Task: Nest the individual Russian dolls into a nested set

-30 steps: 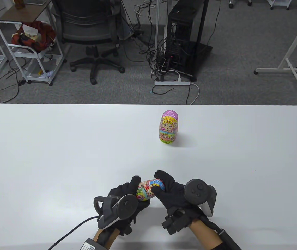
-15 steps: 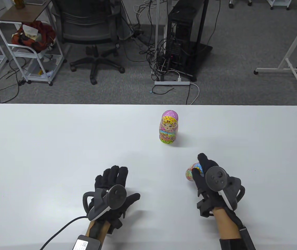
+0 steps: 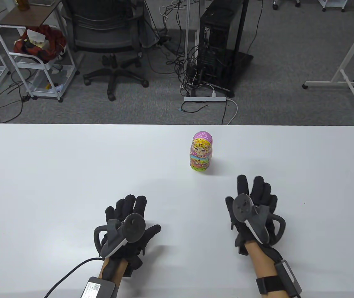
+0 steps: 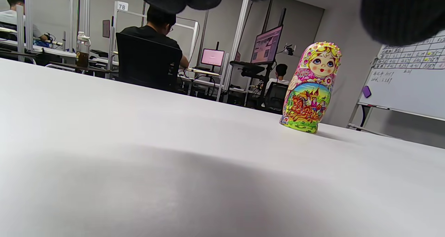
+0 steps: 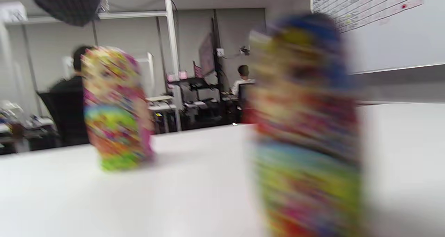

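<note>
Both hands spread flat, holding nothing.
My left hand [image 3: 127, 226] lies open; the pink-headed doll [image 3: 201, 151] stands upright at its 1 o'clock. My right hand [image 3: 253, 211] is open; a blurred second doll [image 5: 306, 132] stands close. Sign reads "78" [image 4: 121, 6].

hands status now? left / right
Left hand: open, fingers straight, holding nothing.
Right hand: open, fingers extended; the smaller doll stands under it in the right wrist view, not gripped.
</note>
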Demonstrator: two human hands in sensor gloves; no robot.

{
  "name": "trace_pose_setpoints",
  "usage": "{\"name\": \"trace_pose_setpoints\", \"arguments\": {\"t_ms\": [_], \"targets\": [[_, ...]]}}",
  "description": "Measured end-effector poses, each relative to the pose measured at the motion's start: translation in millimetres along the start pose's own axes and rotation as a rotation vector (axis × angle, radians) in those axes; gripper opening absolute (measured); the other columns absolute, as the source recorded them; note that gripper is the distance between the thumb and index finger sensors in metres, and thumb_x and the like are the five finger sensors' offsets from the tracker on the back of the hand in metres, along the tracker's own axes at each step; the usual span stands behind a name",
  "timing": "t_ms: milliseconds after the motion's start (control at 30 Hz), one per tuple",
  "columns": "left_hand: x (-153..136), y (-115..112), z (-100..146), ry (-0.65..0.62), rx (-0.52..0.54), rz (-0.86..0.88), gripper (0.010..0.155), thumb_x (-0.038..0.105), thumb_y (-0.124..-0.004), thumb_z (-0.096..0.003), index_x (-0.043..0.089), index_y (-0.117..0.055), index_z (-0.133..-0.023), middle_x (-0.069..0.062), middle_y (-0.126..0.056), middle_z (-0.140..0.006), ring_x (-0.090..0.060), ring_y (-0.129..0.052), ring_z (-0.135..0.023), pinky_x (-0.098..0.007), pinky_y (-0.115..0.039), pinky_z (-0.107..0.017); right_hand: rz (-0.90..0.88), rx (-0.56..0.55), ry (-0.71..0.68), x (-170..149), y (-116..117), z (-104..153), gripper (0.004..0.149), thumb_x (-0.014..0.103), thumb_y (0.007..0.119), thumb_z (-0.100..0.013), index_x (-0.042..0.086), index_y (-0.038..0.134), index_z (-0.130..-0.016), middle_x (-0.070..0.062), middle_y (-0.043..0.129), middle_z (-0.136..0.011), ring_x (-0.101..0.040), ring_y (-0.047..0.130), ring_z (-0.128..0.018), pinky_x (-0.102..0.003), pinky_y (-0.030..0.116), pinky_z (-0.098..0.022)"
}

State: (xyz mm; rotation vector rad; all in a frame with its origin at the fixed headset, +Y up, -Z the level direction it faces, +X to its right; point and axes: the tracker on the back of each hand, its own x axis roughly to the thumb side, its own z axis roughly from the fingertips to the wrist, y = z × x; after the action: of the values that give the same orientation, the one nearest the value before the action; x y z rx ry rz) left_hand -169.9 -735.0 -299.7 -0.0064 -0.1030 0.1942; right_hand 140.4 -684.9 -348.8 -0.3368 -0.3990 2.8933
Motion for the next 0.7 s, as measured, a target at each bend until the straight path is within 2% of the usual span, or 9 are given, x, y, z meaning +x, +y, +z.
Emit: {"name": "trace_pose_setpoints", "arguments": {"t_ms": [33, 100, 167, 267, 333, 467, 500, 567, 700], "targets": [[0, 0, -1, 0.003, -0.004, -0.003, 0.1, 0.076, -0.069, -0.0385, 0.027, -0.021, -0.112, -0.015, -0.025, -0.119, -0.042, -0.036, -0.109, -0.074, -0.028, -0.072, -0.027, 0.026, 0.021, 14, 1, -10, 0.078, 0.066, 0.067, -0.047, 0.05, 0.013, -0.101, -0.004, 0.008, -0.116, -0.035, 0.021, -0.111, -0.061, 0.031, -0.08], [-1, -2, -3, 0.007, -0.021, -0.01, 0.1, 0.077, -0.068, -0.0386, 0.028, -0.021, -0.112, -0.015, -0.024, -0.119, -0.042, -0.035, -0.109, -0.074, -0.027, -0.072, -0.041, 0.158, 0.14, 47, 10, -45, 0.081, 0.07, 0.063, -0.048, 0.057, 0.0, -0.096, 0.002, -0.008, -0.114, -0.029, 0.005, -0.113, -0.057, 0.022, -0.085], [-2, -1, -2, 0.009, -0.028, -0.003, 0.1, 0.077, -0.068, -0.0388, 0.028, -0.021, -0.112, -0.016, -0.023, -0.119, -0.042, -0.035, -0.109, -0.074, -0.026, -0.072, -0.024, 0.342, 0.274, 71, 29, -85, 0.083, 0.074, 0.058, -0.049, 0.061, -0.014, -0.089, 0.004, -0.022, -0.11, -0.027, -0.007, -0.112, -0.055, 0.016, -0.087], [-5, 3, 0, 0.022, -0.017, 0.022, 0.1, 0.076, -0.068, -0.0388, 0.028, -0.021, -0.112, -0.016, -0.024, -0.119, -0.043, -0.035, -0.109, -0.074, -0.026, -0.071, -0.041, 0.369, 0.367, 89, 50, -112, 0.087, 0.077, 0.056, -0.049, 0.064, -0.023, -0.081, 0.006, -0.03, -0.106, -0.024, -0.014, -0.111, -0.054, 0.011, -0.088], [-7, 5, 0, 0.026, -0.01, 0.043, 0.099, 0.076, -0.068, -0.0394, 0.027, -0.021, -0.112, -0.016, -0.024, -0.119, -0.043, -0.035, -0.109, -0.074, -0.027, -0.071, 0.032, 0.389, 0.356, 94, 59, -120, 0.087, 0.081, 0.053, -0.049, 0.065, -0.026, -0.08, 0.006, -0.031, -0.107, -0.025, -0.009, -0.114, -0.052, 0.014, -0.09], [-4, 6, -2, 0.019, -0.018, 0.06, 0.099, 0.076, -0.068, -0.0395, 0.027, -0.021, -0.112, -0.016, -0.024, -0.119, -0.042, -0.035, -0.109, -0.074, -0.027, -0.072, -0.041, 0.436, 0.375, 87, 76, -125, 0.079, 0.077, 0.054, -0.052, 0.071, -0.019, -0.083, 0.01, -0.023, -0.113, -0.021, 0.005, -0.121, -0.048, 0.022, -0.093], [-3, 6, -1, 0.013, -0.017, 0.057, 0.099, 0.076, -0.068, -0.0394, 0.027, -0.021, -0.112, -0.016, -0.025, -0.119, -0.043, -0.035, -0.109, -0.074, -0.027, -0.071, -0.088, 0.41, 0.37, 85, 77, -125, 0.077, 0.074, 0.056, -0.054, 0.072, -0.015, -0.083, 0.014, -0.014, -0.116, -0.017, 0.015, -0.123, -0.046, 0.026, -0.094], [0, 6, 1, -0.001, -0.018, 0.036, 0.099, 0.076, -0.068, -0.0394, 0.027, -0.022, -0.112, -0.016, -0.025, -0.119, -0.043, -0.036, -0.109, -0.074, -0.027, -0.071, -0.098, 0.361, 0.338, 85, 74, -125, 0.078, 0.071, 0.062, -0.056, 0.071, -0.01, -0.086, 0.011, 0.0, -0.12, -0.014, 0.038, -0.121, -0.041, 0.038, -0.094], [2, 6, 2, -0.009, -0.013, 0.04, 0.099, 0.075, -0.068, -0.0392, 0.027, -0.022, -0.112, -0.016, -0.026, -0.119, -0.042, -0.036, -0.109, -0.074, -0.028, -0.072, -0.087, 0.303, 0.289, 86, 66, -117, 0.079, 0.068, 0.07, -0.055, 0.066, -0.001, -0.09, 0.005, 0.015, -0.12, -0.018, 0.05, -0.116, -0.042, 0.045, -0.092]]}}
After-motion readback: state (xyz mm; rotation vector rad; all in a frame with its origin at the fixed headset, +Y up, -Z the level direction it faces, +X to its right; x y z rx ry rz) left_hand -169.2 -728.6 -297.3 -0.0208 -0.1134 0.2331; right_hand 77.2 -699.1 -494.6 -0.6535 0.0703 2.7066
